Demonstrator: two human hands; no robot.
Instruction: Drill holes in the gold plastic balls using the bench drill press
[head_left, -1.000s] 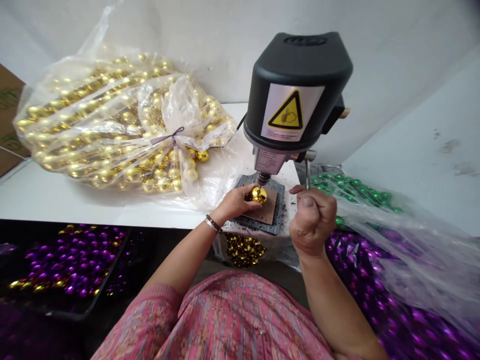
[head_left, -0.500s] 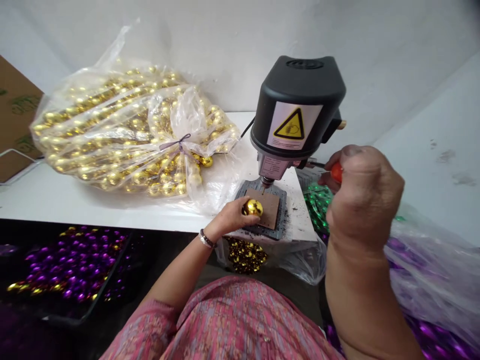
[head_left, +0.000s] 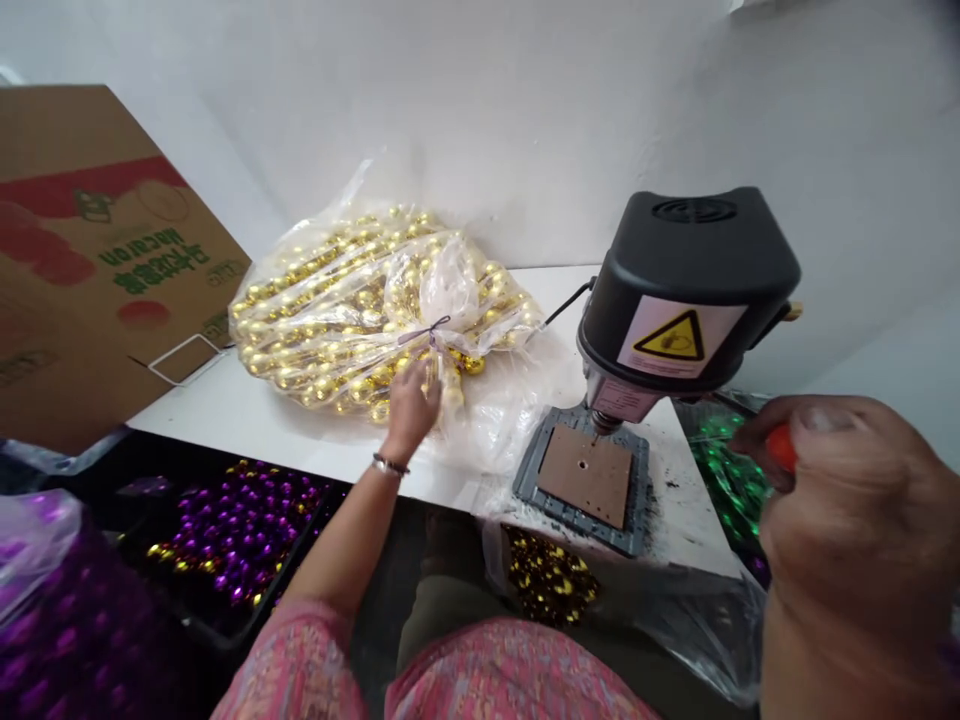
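- Gold baubles [head_left: 352, 300] lay heaped inside a clear plastic bag [head_left: 499, 400], tied at the neck with a thin purple ribbon, on a white table [head_left: 247, 430].
- Your left hand [head_left: 409, 408] was open, its fingers spread and touching the bag just below the tie, gripping nothing.
- Your right hand [head_left: 847, 520], at the right edge of the view, was closed tightly around an orange tool handle [head_left: 781, 447].
- A black bench drill [head_left: 686, 290] with a yellow warning triangle stood beyond that hand, its chuck just above a brown pad [head_left: 585, 475] with a small hole, set on a grey base [head_left: 527, 480].
- More gold baubles [head_left: 547, 578] lay in plastic below the table edge.
- Purple baubles [head_left: 240, 535] filled a dark tray at left; green baubles [head_left: 731, 470] lay right of the table.
- A cardboard box [head_left: 97, 260] leaned at far left.
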